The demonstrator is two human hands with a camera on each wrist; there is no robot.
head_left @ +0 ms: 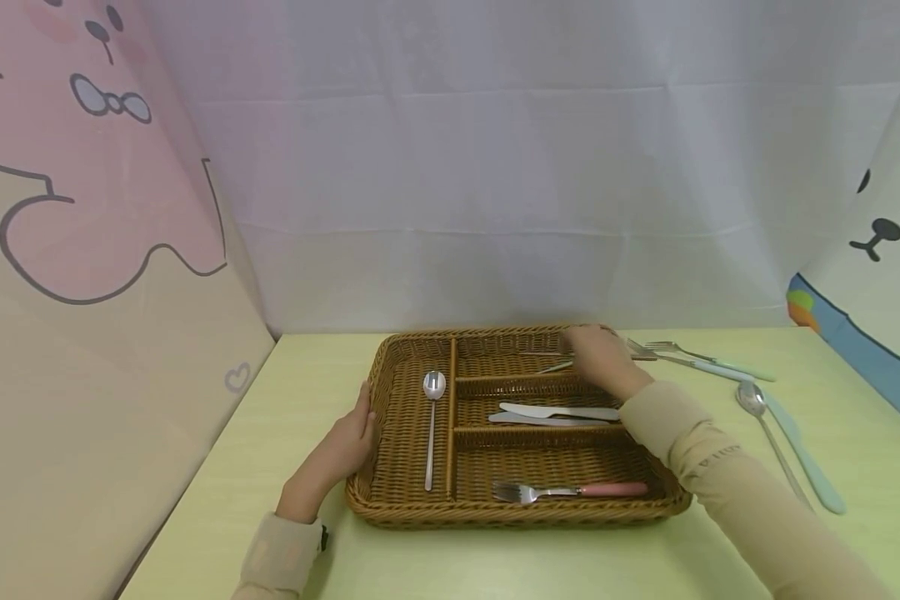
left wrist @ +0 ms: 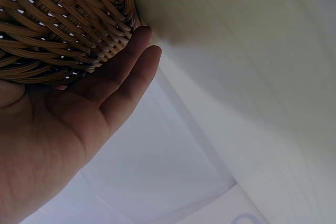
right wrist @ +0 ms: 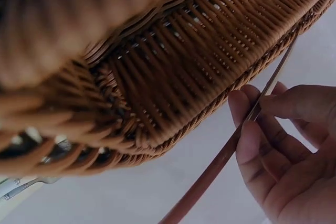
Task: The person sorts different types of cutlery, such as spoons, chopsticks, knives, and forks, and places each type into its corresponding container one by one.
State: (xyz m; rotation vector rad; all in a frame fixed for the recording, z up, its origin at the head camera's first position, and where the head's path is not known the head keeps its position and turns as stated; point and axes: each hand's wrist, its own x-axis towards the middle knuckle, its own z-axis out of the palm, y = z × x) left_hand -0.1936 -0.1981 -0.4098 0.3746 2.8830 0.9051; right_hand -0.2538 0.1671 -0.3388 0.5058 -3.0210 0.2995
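Observation:
A brown wicker cutlery tray (head_left: 452,417) with several compartments stands on the table. My left hand (head_left: 348,442) rests against its left side, fingers fairly straight along the outer weave (left wrist: 63,30). Over the tray's back right part, my right hand (head_left: 600,358) pinches a thin utensil with a reddish handle (right wrist: 205,182) between thumb and fingers; its metal end is too unclear to tell the kind. In the tray lie a spoon (head_left: 433,387) on the left, two knives (head_left: 555,412) in the middle compartment, a pink-handled fork (head_left: 611,490) in front, and a partly hidden green utensil (head_left: 557,366) at the back.
Right of the tray, a spoon (head_left: 752,400) and a mint-green knife (head_left: 817,479) lie on the pale yellow table (head_left: 315,575). Behind them are a fork with a green handle (head_left: 746,371) and a utensil with a pale blue handle (head_left: 723,371). A whitish curtain (head_left: 450,208) hangs behind.

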